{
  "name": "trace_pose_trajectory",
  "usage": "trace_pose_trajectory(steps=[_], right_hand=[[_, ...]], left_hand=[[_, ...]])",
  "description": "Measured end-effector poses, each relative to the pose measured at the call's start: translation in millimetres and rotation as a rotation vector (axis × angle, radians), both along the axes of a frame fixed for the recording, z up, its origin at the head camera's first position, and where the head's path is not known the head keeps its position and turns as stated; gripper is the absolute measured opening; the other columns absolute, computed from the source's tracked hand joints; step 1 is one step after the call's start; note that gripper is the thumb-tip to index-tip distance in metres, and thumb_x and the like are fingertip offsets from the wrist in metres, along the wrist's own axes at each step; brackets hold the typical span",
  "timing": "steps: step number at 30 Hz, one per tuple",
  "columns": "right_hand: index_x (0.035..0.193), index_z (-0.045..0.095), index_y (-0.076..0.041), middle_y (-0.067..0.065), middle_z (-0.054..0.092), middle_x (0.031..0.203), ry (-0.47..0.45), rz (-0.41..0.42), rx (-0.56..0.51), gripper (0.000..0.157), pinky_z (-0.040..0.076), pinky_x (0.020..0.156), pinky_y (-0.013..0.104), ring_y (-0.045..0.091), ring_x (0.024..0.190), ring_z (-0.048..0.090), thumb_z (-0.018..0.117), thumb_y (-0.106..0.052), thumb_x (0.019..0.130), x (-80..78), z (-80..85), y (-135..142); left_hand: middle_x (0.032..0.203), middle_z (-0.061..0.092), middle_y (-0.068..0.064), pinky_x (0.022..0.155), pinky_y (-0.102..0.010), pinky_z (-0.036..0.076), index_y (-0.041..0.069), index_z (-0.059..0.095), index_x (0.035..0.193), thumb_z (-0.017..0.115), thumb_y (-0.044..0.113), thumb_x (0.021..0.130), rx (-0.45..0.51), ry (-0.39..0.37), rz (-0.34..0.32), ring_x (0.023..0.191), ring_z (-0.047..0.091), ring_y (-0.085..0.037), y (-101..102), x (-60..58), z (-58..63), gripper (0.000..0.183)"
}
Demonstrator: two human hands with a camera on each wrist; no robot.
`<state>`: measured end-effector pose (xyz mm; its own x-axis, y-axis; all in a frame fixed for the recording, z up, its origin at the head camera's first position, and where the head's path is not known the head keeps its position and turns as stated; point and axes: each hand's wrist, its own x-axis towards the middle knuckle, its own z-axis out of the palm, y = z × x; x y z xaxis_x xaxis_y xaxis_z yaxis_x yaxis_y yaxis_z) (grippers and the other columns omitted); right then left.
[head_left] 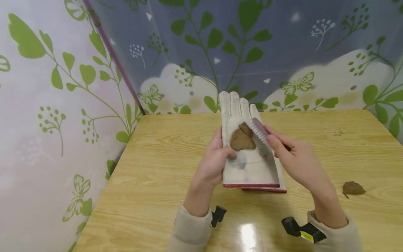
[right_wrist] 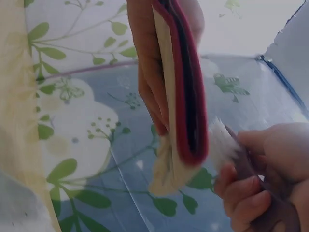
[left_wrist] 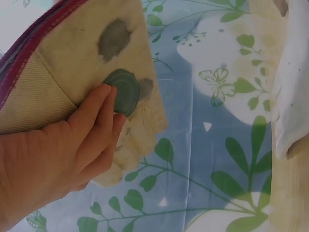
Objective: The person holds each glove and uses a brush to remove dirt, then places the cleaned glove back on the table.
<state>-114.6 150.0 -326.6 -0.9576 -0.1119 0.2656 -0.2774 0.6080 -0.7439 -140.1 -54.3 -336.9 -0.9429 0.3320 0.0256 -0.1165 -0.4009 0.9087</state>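
Gloves (head_left: 262,173), one upon the other, are held up off the table (head_left: 157,182) in front of the person, fingers pointing away and red-edged cuffs toward the body. The left hand (head_left: 214,159) pinches them at their left side: its thumb lies across the front, below a brown patch (head_left: 243,140), while its fingers extend along the back, tips at a round green patch (left_wrist: 126,92). The left forearm reaches forward, leaning slightly right.

From the other side the right forearm slants inward, wrist raised, and the right hand (head_left: 299,159) curls its fingers round a brush (head_left: 259,128), thumb laid along the handle. The bristles face the gloves near the brown patch; whether they touch, I cannot tell. A brown scrap (head_left: 354,188) lies on the table, right of the right wrist.
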Motion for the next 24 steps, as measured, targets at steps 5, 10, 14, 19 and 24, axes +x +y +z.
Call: trace_pose_trajectory(steps=[5, 10, 14, 19, 24], right_hand=[[0.131, 0.055, -0.031, 0.004, 0.068, 0.090, 0.164, 0.005, -0.102, 0.040, 0.038, 0.043, 0.023, 0.010, 0.048, 0.044, 0.060, -0.024, 0.092, 1.6, -0.1, 10], [0.123, 0.065, -0.018, 0.001, 0.071, 0.094, 0.378, 0.163, -0.037, 0.046, 0.037, 0.049, 0.016, 0.005, 0.060, 0.047, 0.074, -0.007, 0.079, -7.0, -8.3, -2], [0.117, 0.068, -0.012, 0.004, 0.072, 0.092, 0.413, 0.163, -0.091, 0.046, 0.041, 0.051, 0.013, 0.001, 0.066, 0.053, 0.077, -0.001, 0.073, -15.8, -13.2, -2], [0.116, 0.068, -0.011, 0.009, 0.070, 0.106, 0.354, 0.186, -0.132, 0.046, 0.048, 0.062, 0.012, 0.001, 0.084, 0.062, 0.077, 0.001, 0.072, -19.9, -14.2, 9], [0.119, 0.067, -0.015, -0.006, 0.067, 0.113, 0.208, 0.209, -0.123, 0.046, 0.048, 0.064, 0.013, 0.003, 0.085, 0.061, 0.076, -0.003, 0.075, -18.2, -12.8, 24]], left_hand=[[0.144, 0.036, -0.007, 0.108, -0.046, 0.029, 0.020, 0.022, 0.147, 0.035, -0.018, 0.071, 0.058, -0.003, -0.002, 0.130, 0.036, -0.026, 1, -0.2, 0.0, 0.086], [0.143, 0.038, -0.009, 0.106, -0.047, 0.034, 0.019, 0.023, 0.146, 0.034, -0.019, 0.072, 0.086, 0.022, -0.022, 0.129, 0.040, -0.028, 1, 2.1, 1.6, 0.084], [0.147, 0.033, -0.009, 0.108, -0.045, 0.030, 0.018, 0.019, 0.148, 0.033, -0.020, 0.072, 0.076, 0.054, -0.045, 0.131, 0.037, -0.027, 0, 4.6, 4.8, 0.086], [0.146, 0.034, -0.011, 0.107, -0.044, 0.032, 0.017, 0.018, 0.148, 0.032, -0.020, 0.073, 0.072, 0.037, -0.078, 0.129, 0.038, -0.027, -1, 5.8, 6.5, 0.085], [0.143, 0.036, -0.014, 0.106, -0.046, 0.034, 0.014, 0.020, 0.148, 0.032, -0.020, 0.075, 0.095, -0.011, -0.117, 0.127, 0.041, -0.029, -2, 6.5, 5.8, 0.081]])
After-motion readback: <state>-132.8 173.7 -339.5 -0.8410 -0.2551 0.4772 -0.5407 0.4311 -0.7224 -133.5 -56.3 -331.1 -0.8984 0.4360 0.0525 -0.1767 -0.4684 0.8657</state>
